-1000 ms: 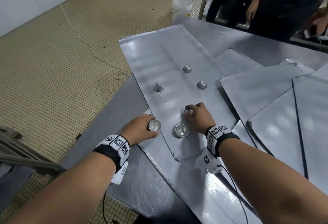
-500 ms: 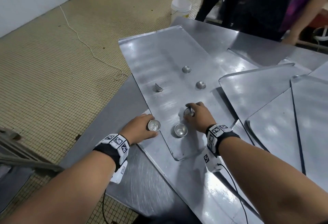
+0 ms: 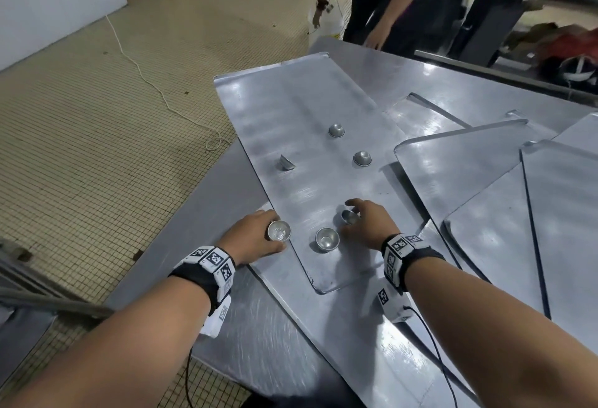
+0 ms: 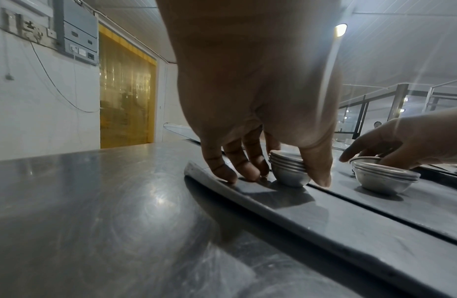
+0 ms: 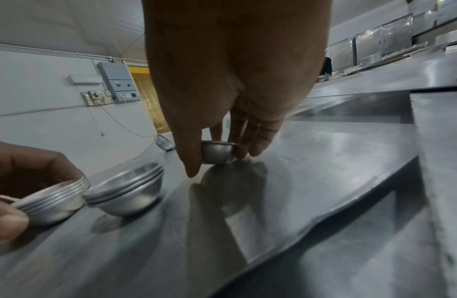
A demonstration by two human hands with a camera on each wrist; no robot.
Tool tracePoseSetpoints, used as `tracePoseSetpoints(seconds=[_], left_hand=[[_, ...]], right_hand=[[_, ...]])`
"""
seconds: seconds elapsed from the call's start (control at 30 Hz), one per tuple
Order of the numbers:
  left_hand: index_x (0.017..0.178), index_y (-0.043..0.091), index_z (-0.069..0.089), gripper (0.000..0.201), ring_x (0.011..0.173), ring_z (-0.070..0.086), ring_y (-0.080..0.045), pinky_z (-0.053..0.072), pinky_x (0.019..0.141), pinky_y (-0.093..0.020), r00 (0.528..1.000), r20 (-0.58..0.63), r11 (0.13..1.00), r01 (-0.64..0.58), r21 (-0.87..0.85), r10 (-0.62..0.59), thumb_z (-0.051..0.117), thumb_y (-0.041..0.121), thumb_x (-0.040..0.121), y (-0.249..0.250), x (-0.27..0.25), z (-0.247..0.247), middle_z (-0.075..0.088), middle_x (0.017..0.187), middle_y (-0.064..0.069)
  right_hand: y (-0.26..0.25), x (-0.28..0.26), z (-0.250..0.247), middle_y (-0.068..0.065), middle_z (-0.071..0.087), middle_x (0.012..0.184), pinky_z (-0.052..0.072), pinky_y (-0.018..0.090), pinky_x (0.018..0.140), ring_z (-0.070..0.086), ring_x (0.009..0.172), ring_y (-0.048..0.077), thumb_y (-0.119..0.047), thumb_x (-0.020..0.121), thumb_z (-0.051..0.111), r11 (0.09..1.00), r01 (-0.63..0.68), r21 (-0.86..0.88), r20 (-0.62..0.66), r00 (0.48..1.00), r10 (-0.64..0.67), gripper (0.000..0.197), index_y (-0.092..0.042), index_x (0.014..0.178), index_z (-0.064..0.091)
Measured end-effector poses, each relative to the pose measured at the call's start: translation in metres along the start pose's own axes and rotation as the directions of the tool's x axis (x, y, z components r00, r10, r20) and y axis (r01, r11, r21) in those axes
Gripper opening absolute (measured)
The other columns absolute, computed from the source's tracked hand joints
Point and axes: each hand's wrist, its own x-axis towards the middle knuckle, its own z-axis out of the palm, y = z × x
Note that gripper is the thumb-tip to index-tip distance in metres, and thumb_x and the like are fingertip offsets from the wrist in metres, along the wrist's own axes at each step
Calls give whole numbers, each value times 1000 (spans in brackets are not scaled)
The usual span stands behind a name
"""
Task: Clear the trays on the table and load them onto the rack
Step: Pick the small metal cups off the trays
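Observation:
A long steel tray lies on top of other trays on the table. My left hand grips a stack of small metal cups at the tray's near left edge; in the left wrist view thumb and fingers hold the stack as it stands on the tray. My right hand pinches a single small cup, seen just above the tray in the right wrist view. Between the hands stands another stack of cups. Two upturned cups and a tipped cup lie farther up the tray.
Several more steel trays overlap to the right on the steel table. Two people stand at the far end beside a white bucket. A white cable runs over the tiled floor on the left.
The single cup under my right hand now shows its open mouth between the fingers. My left hand and its stack have stayed put. The people at the far end have shifted.

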Motion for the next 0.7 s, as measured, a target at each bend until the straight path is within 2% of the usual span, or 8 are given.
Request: tracePoseSetpoints(seconds=[0.1,0.2,0.27,0.37,0.57,0.7], left_hand=[[105,28,58,44,90,60,-15,51,82,-36,1000,-2,1000,-2,7,2,78,49,71,2,-1,0,60,101,6],[105,26,58,44,92,59,-17,50,82,-35,1000,-10,1000,5,14,-5,79,46,72,4,-3,0,60,101,4],[105,24,59,43,92,59,-18,50,82,-35,1000,-11,1000,10,15,-10,80,43,72,6,-4,0,60,101,2],[102,24,59,43,90,59,-18,51,82,-38,1000,-7,1000,12,20,-12,79,45,70,7,-4,-2,61,98,1],[100,25,58,43,88,59,-19,52,81,-38,1000,4,1000,6,21,-7,77,48,69,7,-6,-2,61,97,1],[100,25,58,42,88,59,-18,52,80,-38,1000,10,1000,10,16,-10,77,46,69,8,-8,-4,61,96,1]], right_hand=[[-2,-3,-4,11,65,126,47,32,95,62,114,27,-34,87,69,1000,-10,-6,-15,1000,10,55,-16,137,57],[-8,-7,-8,10,58,127,47,34,98,61,113,27,-41,79,79,1000,10,15,-45,999,-10,64,-15,134,61],[-15,-12,-8,7,56,123,48,33,95,62,106,26,-44,76,82,998,48,29,-66,997,-46,59,-16,125,67],[-29,-22,-4,4,55,117,50,34,89,62,98,24,-46,74,84,995,91,42,-102,991,-87,59,-17,122,65],[-38,-39,12,0,55,114,51,37,87,60,99,23,-48,72,82,992,125,8,-15,992,-125,57,-24,119,61],[-40,-44,22,2,56,117,50,35,87,61,102,24,-53,74,80,994,104,-34,-8,995,-104,57,-25,120,60]])
